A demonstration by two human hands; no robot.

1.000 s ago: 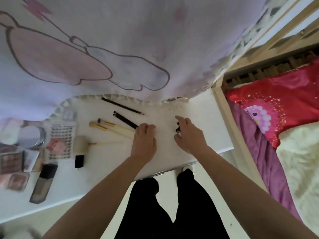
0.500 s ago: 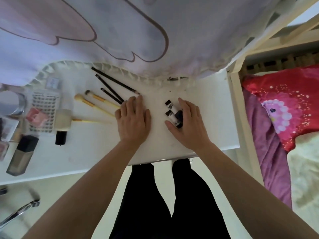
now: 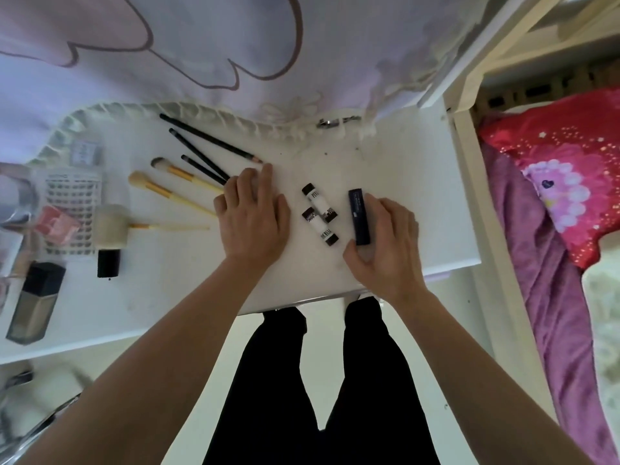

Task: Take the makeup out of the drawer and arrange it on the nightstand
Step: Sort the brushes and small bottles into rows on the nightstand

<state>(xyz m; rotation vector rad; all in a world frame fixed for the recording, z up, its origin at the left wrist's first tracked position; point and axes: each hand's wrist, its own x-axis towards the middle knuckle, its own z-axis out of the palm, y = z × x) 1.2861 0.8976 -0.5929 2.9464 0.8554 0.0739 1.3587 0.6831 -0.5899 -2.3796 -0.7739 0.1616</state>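
Lipstick tube (image 3: 358,213), navy, lies on the white nightstand (image 3: 402,169) just beside two white tubes (image 3: 318,205), pinched between thumb and curled fingers of the right hand (image 3: 389,250). The left hand (image 3: 251,223) rests flat, fingers together, touching the ends of the black pencils (image 3: 199,154).

Beyond the left fingers (image 3: 250,182) hangs a lilac curtain (image 3: 201,45) with pink outlined shapes, its lace hem (image 3: 214,112) just past them. Right of the right fingers (image 3: 397,213) stands a pale bed frame (image 3: 469,182), then a purple sheet (image 3: 543,263), a red flowered pillow (image 3: 570,156) and a white fleece (image 3: 604,313). Nearer than the fingers, black trousers (image 3: 369,380) stand over pale floor (image 3: 323,357).
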